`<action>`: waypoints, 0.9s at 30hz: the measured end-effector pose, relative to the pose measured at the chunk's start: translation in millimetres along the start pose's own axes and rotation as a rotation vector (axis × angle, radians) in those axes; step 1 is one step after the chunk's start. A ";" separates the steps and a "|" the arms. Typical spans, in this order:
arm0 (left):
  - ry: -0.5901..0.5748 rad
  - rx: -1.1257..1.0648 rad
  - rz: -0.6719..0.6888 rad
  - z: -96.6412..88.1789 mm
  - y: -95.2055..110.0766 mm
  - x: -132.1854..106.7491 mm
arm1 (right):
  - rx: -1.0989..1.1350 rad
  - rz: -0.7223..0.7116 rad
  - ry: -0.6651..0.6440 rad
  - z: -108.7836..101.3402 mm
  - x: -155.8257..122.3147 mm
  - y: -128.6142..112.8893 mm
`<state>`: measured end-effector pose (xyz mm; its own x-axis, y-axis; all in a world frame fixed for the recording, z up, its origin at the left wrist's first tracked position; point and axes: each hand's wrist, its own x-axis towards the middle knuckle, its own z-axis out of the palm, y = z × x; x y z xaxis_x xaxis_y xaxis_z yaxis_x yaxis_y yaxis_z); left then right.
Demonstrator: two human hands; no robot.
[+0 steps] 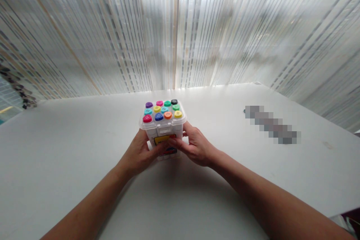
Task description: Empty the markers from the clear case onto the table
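White tabletop spreads wide around the work, bare on the near side and to the left, with its far edge running along a striped sheer curtain and its right edge slanting off toward the corner of the view. Near the middle stands a clear plastic marker box, upright, with twelve coloured round caps showing through its lid. The left hand clasps the box's near left side, and the right hand grips the near right side, fingers reaching across the front. A yellow, red and blue label sits on the front face, but the fingers cover most of it and the print is probably too small to read anyway. A blurred patch lies well apart to the right, its content unreadable.
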<state>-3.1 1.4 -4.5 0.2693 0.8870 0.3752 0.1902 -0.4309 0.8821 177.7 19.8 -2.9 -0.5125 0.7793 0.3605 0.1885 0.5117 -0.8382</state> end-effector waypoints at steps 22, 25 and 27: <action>-0.038 0.055 0.038 -2.4 -3.4 0.3 | -0.053 0.003 -0.004 -0.5 0.4 1.1; -0.026 0.067 0.037 -2.5 -3.4 0.1 | -0.055 0.009 -0.007 -0.5 0.5 0.3; -0.012 0.080 0.036 -2.3 -3.4 -0.1 | -0.054 0.007 -0.006 -0.5 0.5 0.0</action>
<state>-6.0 3.1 -6.9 0.2887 0.8689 0.4021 0.2547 -0.4745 0.8426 177.9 20.4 -2.4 -0.5163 0.7805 0.3525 0.2368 0.5256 -0.8171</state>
